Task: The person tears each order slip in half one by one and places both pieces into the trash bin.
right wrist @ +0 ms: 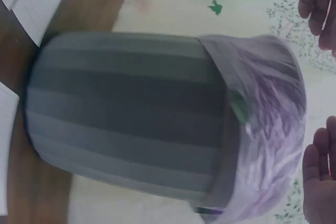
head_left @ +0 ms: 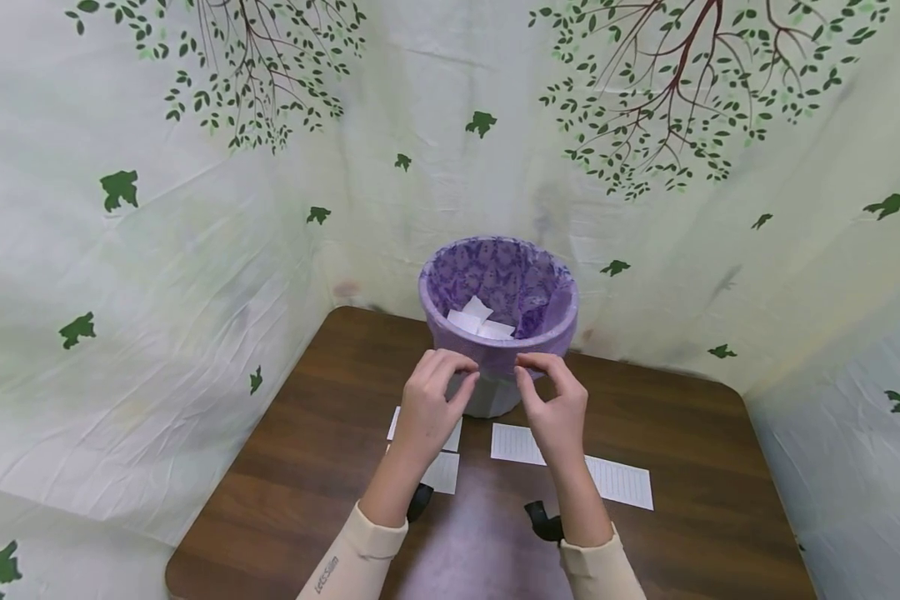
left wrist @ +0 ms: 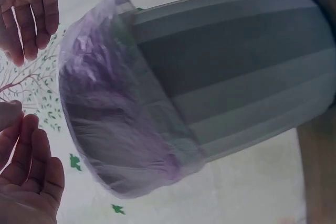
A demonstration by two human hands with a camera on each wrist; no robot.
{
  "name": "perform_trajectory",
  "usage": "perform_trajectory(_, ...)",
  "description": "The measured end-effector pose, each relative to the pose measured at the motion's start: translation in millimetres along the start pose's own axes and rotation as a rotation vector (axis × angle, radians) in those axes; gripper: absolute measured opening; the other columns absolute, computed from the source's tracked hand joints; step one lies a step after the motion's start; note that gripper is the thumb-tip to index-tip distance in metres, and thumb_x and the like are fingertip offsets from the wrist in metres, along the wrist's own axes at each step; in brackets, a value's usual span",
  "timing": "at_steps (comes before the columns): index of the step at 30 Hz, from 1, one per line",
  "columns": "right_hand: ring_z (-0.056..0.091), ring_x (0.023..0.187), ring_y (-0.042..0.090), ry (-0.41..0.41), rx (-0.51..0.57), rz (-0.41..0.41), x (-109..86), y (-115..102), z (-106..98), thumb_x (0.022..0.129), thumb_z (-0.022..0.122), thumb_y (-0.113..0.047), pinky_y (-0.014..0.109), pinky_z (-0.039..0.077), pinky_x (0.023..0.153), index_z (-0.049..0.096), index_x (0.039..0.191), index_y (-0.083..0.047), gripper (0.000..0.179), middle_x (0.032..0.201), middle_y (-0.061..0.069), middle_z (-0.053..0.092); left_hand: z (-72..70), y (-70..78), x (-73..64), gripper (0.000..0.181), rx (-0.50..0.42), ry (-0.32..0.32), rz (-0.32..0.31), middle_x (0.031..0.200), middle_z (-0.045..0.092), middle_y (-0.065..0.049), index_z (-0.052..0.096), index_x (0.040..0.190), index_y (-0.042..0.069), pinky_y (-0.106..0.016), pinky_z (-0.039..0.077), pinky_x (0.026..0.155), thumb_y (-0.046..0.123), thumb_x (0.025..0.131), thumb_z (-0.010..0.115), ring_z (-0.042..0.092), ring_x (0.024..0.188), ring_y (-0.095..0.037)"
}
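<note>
Both hands are raised before the near rim of a grey wastebasket (left wrist: 231,72) lined with a purple patterned bag (head_left: 547,310). My left hand (head_left: 433,396) is left of centre, its thumb and index fingertips close together. To the right, my right hand (head_left: 558,408) mirrors it, thumb and forefinger nearly meeting. No item shows between the fingers of either hand, and the hands are apart. White paper pieces (head_left: 471,315) lie inside the bag. In the left wrist view, the other fingers of my left hand (left wrist: 31,182) curve loosely; my right hand (right wrist: 320,182) appears partly in the right wrist view.
The wastebasket stands on a brown wooden table (head_left: 307,433). White cards (head_left: 441,473) lie at left, partly behind the left forearm. Lined cards (head_left: 621,482) lie at right, partly behind the right arm. A leaf-printed cloth (head_left: 232,250) hangs around the table.
</note>
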State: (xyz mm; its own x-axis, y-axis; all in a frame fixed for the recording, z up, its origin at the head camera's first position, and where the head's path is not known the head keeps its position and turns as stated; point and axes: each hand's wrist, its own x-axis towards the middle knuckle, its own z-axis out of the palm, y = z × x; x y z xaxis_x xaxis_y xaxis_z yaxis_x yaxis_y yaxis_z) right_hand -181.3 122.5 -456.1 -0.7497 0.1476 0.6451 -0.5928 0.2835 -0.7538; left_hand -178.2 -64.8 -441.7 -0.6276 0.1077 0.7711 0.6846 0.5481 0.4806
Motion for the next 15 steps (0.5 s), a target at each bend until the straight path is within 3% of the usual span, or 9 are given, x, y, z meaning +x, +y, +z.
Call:
perform_trajectory(7, 0.070, 0.102, 0.013, -0.048, 0.043, 0.058, -26.5, 5, 9, 0.094, 0.074, 0.004, 0.017, 0.055, 0.093, 0.077, 0.108, -0.001, 0.015, 0.106, 0.015, 0.077, 0.1, -12.6, -25.2, 0.016, 0.040, -0.046, 0.005, 0.096, 0.074, -0.002, 0.075, 0.099, 0.009, -0.029, 0.057, 0.081, 0.004, 0.088, 0.085, 0.065, 0.093, -0.019)
perform_trajectory(15, 0.073, 0.095, 0.025, -0.095, 0.003, 0.022, -60.3, 20, 29, 0.089, 0.078, 0.007, 0.015, 0.056, 0.088, 0.078, 0.107, -0.002, 0.020, 0.102, 0.008, 0.078, -4.3, -28.6, -58.2, 0.023, 0.065, -0.067, -0.028, 0.095, 0.074, -0.001, 0.075, 0.098, 0.008, -0.031, 0.058, 0.082, 0.000, 0.081, 0.089, 0.066, 0.094, -0.019)
